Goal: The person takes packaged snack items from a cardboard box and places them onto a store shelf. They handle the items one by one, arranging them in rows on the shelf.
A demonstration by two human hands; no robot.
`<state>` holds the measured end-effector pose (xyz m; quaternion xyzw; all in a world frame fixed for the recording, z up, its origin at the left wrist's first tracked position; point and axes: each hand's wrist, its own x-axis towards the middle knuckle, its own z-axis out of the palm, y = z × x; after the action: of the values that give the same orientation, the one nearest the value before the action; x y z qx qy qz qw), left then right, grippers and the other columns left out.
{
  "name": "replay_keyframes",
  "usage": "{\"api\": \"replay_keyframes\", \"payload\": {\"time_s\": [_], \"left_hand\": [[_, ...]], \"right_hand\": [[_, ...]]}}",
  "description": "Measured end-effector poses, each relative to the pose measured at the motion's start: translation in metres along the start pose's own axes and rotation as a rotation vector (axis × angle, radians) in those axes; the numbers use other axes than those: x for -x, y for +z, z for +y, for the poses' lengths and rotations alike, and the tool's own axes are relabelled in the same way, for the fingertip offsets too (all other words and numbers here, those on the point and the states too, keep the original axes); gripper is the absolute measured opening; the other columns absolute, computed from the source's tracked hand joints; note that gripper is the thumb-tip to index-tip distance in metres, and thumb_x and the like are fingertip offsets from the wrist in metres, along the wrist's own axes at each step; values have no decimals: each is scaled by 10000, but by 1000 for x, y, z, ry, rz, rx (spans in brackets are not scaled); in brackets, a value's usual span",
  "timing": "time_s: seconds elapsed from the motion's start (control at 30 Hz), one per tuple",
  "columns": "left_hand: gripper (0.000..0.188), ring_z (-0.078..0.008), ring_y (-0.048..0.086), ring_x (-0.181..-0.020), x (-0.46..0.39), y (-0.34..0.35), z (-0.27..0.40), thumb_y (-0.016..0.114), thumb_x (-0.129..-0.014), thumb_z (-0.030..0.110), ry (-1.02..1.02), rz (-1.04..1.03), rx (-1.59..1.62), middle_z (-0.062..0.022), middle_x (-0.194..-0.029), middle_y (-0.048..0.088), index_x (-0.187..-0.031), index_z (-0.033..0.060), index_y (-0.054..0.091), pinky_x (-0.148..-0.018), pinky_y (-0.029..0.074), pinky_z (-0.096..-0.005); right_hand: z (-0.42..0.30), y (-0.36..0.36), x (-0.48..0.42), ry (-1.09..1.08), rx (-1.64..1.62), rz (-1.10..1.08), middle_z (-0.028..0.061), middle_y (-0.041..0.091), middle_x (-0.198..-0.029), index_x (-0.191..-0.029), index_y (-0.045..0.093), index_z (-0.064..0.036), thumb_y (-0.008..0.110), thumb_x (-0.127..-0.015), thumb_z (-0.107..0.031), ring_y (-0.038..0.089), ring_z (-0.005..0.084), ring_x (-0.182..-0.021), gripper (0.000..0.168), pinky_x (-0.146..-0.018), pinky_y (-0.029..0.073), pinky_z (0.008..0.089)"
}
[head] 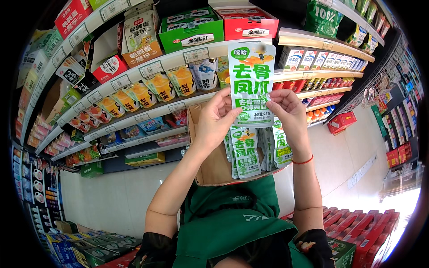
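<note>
Held up between both hands is a white-and-green foil snack packet (252,87), its printed face toward me. My left hand (218,117) pinches its left edge low down, thumb in front. At its right edge, my right hand (290,114) grips with thumb and fingers; a red cord circles that wrist. Below the hands, an open cardboard box (211,167) rests against the front of my green apron. Several similar packets (246,152) stand or lie inside it, partly hidden by the held packet and my right hand.
Curved shelves (187,57) cross the view ahead, bearing pouches and a green display box (191,30) beside a red display box (248,23). Milk cartons (308,59) line a shelf at right. Stacked red boxes (362,231) stand at lower right; a red carton (342,122) sits on the floor.
</note>
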<state>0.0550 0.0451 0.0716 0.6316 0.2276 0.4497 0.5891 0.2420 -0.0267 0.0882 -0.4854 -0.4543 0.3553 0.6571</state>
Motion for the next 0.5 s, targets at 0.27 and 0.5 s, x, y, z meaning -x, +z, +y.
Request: {"api": "replay_keyframes", "payload": {"time_s": [0.27,0.5], "left_hand": [[478,-110,625,-932,6,1,-6,614,-875,-54,-11,52,23,-69,-1042,655,-1324,13,465,-801,499,-241],[489,-107,615,-940,8,2,-6,616,-879,-51,3,56,20,-70,-1036,655,-1336,8,453,-823,493,-248]], "right_hand": [[5,3,3,-10,-5,-13,34,634,-930,-1061,562,11,654,-875,13,603,75,-854,207,-779,498,197],[3,4,5,-9,4,-1,32,632,-938,-1066,562,8,652,-878,9,603,75,-865,209,-785,498,199]]}}
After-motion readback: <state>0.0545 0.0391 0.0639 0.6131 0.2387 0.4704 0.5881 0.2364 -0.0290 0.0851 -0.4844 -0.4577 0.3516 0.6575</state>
